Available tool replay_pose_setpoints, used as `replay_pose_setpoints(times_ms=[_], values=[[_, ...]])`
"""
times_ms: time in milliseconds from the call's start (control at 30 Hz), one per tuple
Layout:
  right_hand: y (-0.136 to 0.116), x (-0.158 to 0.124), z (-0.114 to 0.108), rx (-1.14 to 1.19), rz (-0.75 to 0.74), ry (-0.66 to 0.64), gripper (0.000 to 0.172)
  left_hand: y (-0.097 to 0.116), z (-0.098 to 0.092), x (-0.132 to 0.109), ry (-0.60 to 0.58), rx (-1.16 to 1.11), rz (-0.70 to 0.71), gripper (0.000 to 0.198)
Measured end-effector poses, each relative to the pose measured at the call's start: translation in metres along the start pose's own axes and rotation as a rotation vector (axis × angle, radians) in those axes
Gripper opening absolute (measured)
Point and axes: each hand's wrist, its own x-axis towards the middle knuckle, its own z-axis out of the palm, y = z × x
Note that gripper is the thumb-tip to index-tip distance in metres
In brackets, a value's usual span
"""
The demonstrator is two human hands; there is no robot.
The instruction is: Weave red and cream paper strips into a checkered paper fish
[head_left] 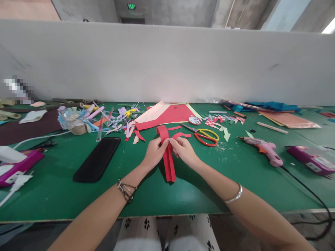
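Between my two hands is a red paper strip (170, 167), creased lengthwise, its lower end hanging toward me and its upper end curling over at the top. My left hand (154, 150) pinches it from the left with the thumb on top. From the right, my right hand (184, 150) pinches the same strip, thumb close to the other thumb. A narrower red strip (181, 135) sticks out beyond my right fingers; whether it is joined to the first is hidden. Just past my right hand lie scissors (206, 137) with yellow and red handles.
A black phone (97, 159) lies left of my hands. To the right rest a pink glue gun (264, 148) with its cable and a purple power strip (312, 159). Behind are red paper sheets (172, 113), checkered paper scraps (225, 120) and a bundle of blue strips (74, 118).
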Motion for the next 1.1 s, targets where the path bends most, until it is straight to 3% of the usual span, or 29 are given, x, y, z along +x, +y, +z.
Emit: replay_pose_setpoints(times_ms=[267,567,867,1100], values=[[-0.0011,-0.0005,0.0002,-0.009,0.024,-0.061,0.033,-0.0016,-0.0032,0.0011,0.124,0.011,-0.016,0.031],[-0.0024,0.0015,-0.0026,0.037,-0.01,0.004,0.032,0.0007,-0.0023,0.0015,-0.011,0.041,-0.014,0.034],[0.003,-0.0021,0.0029,-0.021,-0.043,-0.068,0.036,0.0,0.0001,-0.0014,0.046,0.086,0.002,0.042],[0.0024,-0.0005,0.0012,-0.042,-0.041,-0.02,0.035,-0.0011,-0.0021,-0.0007,0.129,0.051,-0.034,0.041]])
